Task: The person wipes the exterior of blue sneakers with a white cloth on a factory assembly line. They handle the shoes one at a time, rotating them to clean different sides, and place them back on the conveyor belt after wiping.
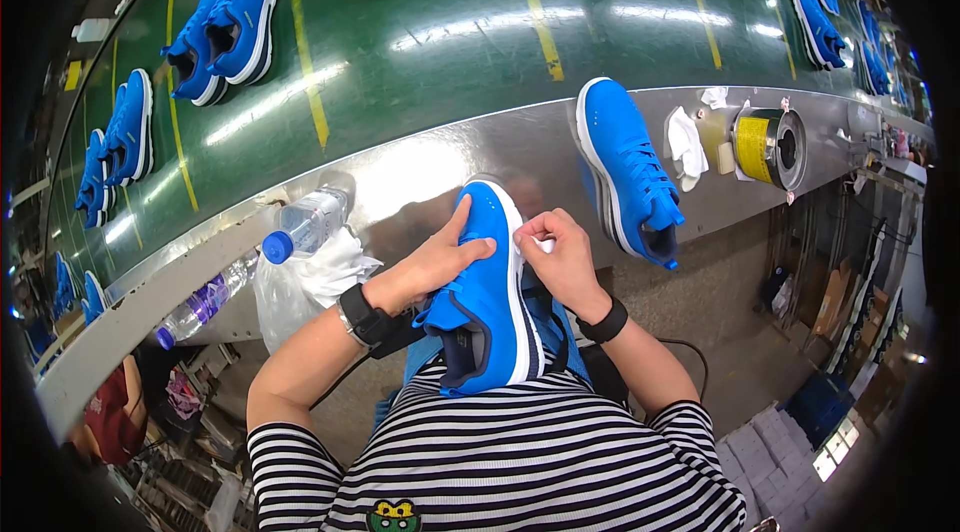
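Observation:
A blue sneaker (484, 307) with a white sole is held in front of my body, its toe pointing away from me. My left hand (440, 257) grips its forefoot, with the thumb over the upper. In the pinched fingers of my right hand (566, 267) is a small white cloth (546, 245), pressed to the sole's edge near the toe. Most of that cloth is hidden by the fingers. To the right, a matching sneaker (628, 152) lies on the metal ledge (430, 157), apart from both hands.
Beyond the ledge runs a green conveyor belt (420, 62) carrying several pairs of blue sneakers (240, 22). A crumpled white cloth (686, 146) and a yellow-labelled tin (757, 147) sit right. Plastic bottles (318, 217) and a plastic bag (285, 297) are at left, beside a metal rail (130, 332).

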### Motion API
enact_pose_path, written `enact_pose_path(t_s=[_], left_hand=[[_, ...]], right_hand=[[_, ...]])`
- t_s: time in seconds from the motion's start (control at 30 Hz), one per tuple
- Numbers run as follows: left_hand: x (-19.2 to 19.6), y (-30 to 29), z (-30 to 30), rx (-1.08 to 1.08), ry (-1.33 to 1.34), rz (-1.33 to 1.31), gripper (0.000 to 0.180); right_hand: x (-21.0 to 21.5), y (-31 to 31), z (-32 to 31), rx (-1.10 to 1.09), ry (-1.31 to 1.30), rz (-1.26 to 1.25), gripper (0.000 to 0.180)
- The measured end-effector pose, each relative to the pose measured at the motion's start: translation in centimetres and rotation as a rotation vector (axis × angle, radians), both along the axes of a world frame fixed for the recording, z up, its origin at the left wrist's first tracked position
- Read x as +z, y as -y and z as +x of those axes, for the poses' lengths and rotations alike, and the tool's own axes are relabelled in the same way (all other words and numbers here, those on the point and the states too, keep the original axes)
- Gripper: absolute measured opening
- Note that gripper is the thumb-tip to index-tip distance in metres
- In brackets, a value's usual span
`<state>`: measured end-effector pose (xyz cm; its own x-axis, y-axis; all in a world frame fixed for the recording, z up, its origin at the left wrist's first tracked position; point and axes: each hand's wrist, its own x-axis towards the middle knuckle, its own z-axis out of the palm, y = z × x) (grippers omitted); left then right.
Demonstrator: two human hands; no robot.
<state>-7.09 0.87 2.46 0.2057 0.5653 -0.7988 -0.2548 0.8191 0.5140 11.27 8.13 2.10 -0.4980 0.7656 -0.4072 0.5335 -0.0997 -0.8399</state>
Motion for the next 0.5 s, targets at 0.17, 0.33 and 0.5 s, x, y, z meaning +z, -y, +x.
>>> enact_pose_path(t_s=[0.17, 0.33, 0.5], left_hand=[[-0.4, 0.2, 0.0, -0.017, -0.019, 0.014, 0.092], [-0.2, 0.0, -0.2, -0.061, -0.044, 0.023, 0.092], [0.1, -0.1, -0.3, -0.054, -0.022, 0.012, 0.092]], right_hand=[[0.2, 0.3, 0.2, 0.024, -0.025, -0.01, 0.008], [0.0, 0.5, -0.3, -0.04, -0.002, 0.001, 0.009], [0.1, 0.9, -0.3, -0.047, -0.005, 0.019, 0.008]])
